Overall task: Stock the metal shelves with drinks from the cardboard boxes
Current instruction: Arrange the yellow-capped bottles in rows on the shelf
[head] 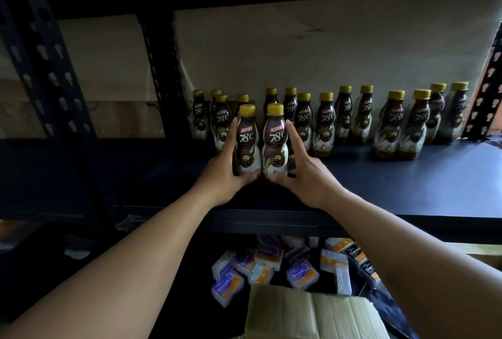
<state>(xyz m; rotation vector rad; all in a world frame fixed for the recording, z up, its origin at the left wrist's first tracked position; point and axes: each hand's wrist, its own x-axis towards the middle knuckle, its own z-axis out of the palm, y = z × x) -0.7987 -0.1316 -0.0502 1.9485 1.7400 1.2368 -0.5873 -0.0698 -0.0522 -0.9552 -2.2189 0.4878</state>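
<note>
My left hand (pixel 225 175) grips one coffee bottle (pixel 245 145) and my right hand (pixel 305 175) grips a second bottle (pixel 275 145). I press them side by side between my palms so both stay upright over the metal shelf (pixel 407 175). I hold them low for steadiness, ready to join the row of bottles (pixel 326 121) just beyond my fingertips.

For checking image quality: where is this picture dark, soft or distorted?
Head view: left upright and lower left sink in shadow; front right bottle reads sharp, back row softer; wide lens tilts it and the right upright; no strong glare.
</note>
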